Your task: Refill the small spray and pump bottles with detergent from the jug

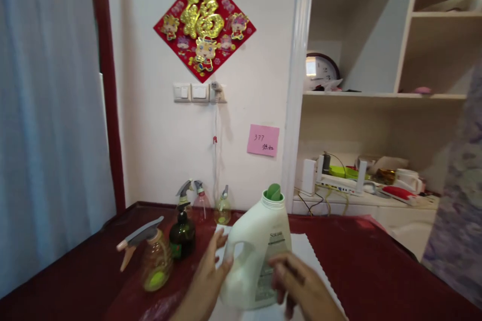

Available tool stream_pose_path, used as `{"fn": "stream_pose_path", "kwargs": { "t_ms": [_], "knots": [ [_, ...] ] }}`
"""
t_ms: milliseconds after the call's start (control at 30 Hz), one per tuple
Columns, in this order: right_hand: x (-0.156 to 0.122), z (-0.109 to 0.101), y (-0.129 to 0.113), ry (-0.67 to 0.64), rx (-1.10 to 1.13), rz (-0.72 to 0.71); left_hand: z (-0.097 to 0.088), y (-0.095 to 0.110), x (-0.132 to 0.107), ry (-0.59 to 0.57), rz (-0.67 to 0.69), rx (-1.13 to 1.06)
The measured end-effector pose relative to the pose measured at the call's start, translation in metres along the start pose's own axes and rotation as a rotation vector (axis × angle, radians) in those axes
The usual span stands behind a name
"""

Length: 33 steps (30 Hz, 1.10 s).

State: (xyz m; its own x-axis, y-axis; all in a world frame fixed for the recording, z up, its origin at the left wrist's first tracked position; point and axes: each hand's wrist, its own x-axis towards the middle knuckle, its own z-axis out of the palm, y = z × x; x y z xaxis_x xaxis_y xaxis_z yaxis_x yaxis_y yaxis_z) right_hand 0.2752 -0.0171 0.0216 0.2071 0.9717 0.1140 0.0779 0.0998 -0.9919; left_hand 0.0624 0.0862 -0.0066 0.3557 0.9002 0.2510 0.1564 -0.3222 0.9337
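A pale green detergent bottle (241, 256) stands upright on a white sheet (305, 248), its neck uncapped with a green spout showing inside. Beside its handle is my left hand (214, 271), fingers apart and not wrapped round the handle; whether it touches the bottle I cannot tell. My right hand (297, 281) is in front of the bottle's lower right side, near the label. Its fingers are loosely bent, apart and slightly blurred, with nothing visible in them.
Left of the bottle stand a clear spray bottle (156, 261) and a dark pump bottle (183, 233). Several smaller spray bottles, among them a pink one (202, 205) and a yellow-green one (223, 208), are near the wall. The dark red tabletop (361, 261) extends right, towards shelves (376, 95).
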Motion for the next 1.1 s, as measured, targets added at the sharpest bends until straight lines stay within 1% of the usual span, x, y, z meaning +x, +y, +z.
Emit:
{"fn": "stream_pose_path", "kwargs": {
  "t_ms": [33, 100, 133, 167, 233, 333, 400, 467, 533, 600, 633, 700, 867, 967, 1100],
  "knots": [
    [-0.002, 0.013, 0.014, -0.045, 0.023, 0.021, 0.003, -0.025, -0.008, -0.020, -0.025, 0.031],
    [0.001, 0.037, 0.036, -0.054, 0.053, -0.031, 0.008, -0.063, -0.022, 0.036, -0.018, 0.112],
    [0.004, 0.048, 0.044, -0.050, 0.038, -0.040, 0.009, -0.076, -0.027, 0.031, -0.006, 0.145],
    [0.008, 0.058, 0.048, -0.047, 0.025, -0.028, 0.009, -0.084, -0.031, 0.036, 0.016, 0.178],
    [0.016, 0.076, 0.046, -0.034, 0.046, 0.007, 0.006, -0.091, -0.035, 0.069, 0.076, 0.238],
    [0.030, 0.096, 0.028, -0.027, 0.157, 0.003, 0.001, -0.092, -0.035, 0.128, 0.160, 0.305],
    [0.040, 0.105, 0.018, -0.015, 0.200, -0.012, 0.000, -0.098, -0.033, 0.096, 0.184, 0.333],
    [0.049, 0.112, 0.012, 0.038, 0.222, 0.000, 0.002, -0.112, -0.031, 0.037, 0.192, 0.359],
    [0.057, 0.117, 0.012, 0.115, 0.245, 0.020, 0.007, -0.128, -0.030, 0.001, 0.187, 0.379],
    [0.061, 0.121, 0.014, 0.164, 0.263, 0.033, 0.012, -0.139, -0.030, 0.003, 0.167, 0.389],
    [0.062, 0.122, 0.014, 0.179, 0.265, 0.042, 0.014, -0.140, -0.030, 0.007, 0.153, 0.391],
    [0.061, 0.121, 0.015, 0.199, 0.262, 0.068, 0.014, -0.132, -0.033, -0.012, 0.123, 0.390],
    [0.042, 0.109, 0.014, 0.209, 0.249, 0.149, 0.007, -0.083, -0.043, -0.160, 0.071, 0.370],
    [0.025, 0.093, 0.011, 0.161, 0.262, 0.183, 0.007, -0.066, -0.047, -0.194, 0.024, 0.381],
    [0.006, 0.063, 0.005, 0.100, 0.276, 0.175, 0.009, -0.062, -0.048, -0.171, -0.023, 0.385]
  ]
}}
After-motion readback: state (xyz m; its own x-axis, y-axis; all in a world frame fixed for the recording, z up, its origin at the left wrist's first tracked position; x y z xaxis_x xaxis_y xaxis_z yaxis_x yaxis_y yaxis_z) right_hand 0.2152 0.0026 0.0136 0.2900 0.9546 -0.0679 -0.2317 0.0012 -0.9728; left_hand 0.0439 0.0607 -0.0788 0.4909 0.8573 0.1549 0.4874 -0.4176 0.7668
